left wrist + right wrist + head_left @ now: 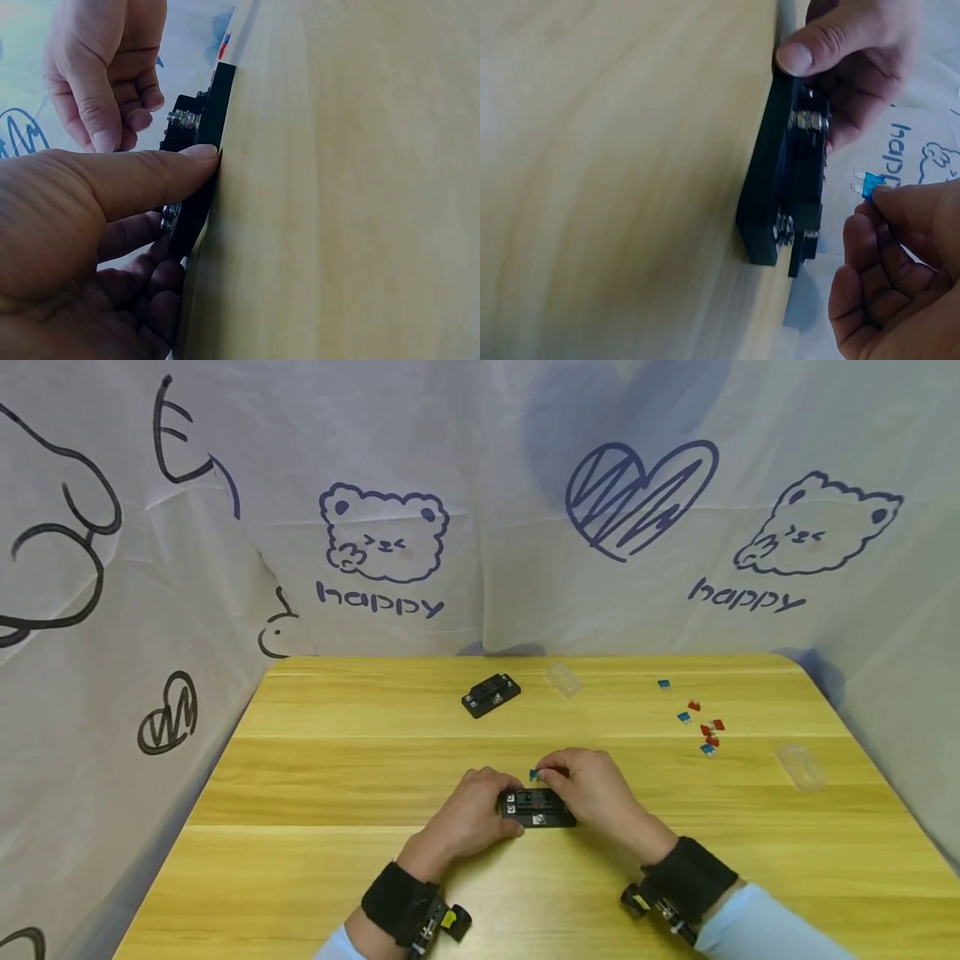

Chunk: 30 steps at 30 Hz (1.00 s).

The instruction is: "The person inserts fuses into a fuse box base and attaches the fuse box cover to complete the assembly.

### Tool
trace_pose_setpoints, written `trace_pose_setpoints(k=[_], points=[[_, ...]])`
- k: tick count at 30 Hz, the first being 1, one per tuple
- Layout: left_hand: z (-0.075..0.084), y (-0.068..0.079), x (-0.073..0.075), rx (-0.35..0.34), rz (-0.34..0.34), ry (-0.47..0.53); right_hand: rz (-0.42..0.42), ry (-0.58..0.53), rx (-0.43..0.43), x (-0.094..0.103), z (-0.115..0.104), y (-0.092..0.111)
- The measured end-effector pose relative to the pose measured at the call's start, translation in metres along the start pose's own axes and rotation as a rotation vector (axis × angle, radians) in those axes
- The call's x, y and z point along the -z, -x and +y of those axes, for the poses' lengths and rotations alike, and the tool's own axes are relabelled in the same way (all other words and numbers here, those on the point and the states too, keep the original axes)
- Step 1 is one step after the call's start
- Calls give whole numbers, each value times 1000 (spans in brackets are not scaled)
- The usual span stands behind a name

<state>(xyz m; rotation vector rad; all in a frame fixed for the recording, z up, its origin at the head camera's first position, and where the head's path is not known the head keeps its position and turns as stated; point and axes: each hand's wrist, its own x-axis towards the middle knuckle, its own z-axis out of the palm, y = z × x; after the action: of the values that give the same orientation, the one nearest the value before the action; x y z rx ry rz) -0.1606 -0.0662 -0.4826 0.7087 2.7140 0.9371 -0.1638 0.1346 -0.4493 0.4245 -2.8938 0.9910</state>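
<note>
Head cam has your left hand (474, 814) gripping the left end of a black rectangular plastic block with metal screws (537, 819), thumb on the near edge, down on the yellow wood-grain table (337, 860). Your right hand (598, 789) is pinching a small translucent blue two-pronged fuse (870, 185), thumb and fingertip closed right on it; the right wrist view shows its prongs sticking out, well off the block. You've also got a second black block (491, 695) on the far side, a clear plastic cover (563, 680) just right of it, another clear cover (801, 767) far right, and loose red and blue fuses (706, 730) scattered between those covers.
</note>
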Motion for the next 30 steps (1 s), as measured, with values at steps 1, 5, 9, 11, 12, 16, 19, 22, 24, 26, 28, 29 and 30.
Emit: trace_pose_setpoints(k=[1, 5, 9, 11, 12, 16, 19, 22, 24, 26, 28, 29, 30], points=[[0, 0, 0, -1, 0, -2, -5, 10, 15, -1, -1, 1], [1, 0, 0, -3, 2, -14, -21, 34, 49, -6, -4, 2], [0, 0, 0, 0, 1, -15, -28, 56, 69, -11, -5, 4], [0, 0, -1, -2, 2, -15, -21, 83, 84, -13, -5, 5], [0, 0, -1, -4, 4, -15, -18, 93, 89, -14, -5, 6], [-1, -1, -2, -12, 9, -16, -1, 122, 103, -16, -5, 7], [-2, -1, -2, -13, 9, -14, 4, 131, 117, -17, -4, 7], [-2, -1, -2, -10, 6, -17, 2, 145, 132, -18, -4, 6], [-2, -1, -1, -11, 8, -19, 1, 157, 145, -18, -4, 6], [-2, -1, -1, -14, 11, -20, 1, 170, 161, -18, -4, 6], [-1, -1, -1, -21, 15, -17, 5, 185, 179, -18, -5, 7], [-1, -1, -1, -22, 16, -15, 7, 192, 188, -18, -5, 7], [-1, -1, -1, -23, 17, -13, 9, 199, 197, -18, -5, 7]])
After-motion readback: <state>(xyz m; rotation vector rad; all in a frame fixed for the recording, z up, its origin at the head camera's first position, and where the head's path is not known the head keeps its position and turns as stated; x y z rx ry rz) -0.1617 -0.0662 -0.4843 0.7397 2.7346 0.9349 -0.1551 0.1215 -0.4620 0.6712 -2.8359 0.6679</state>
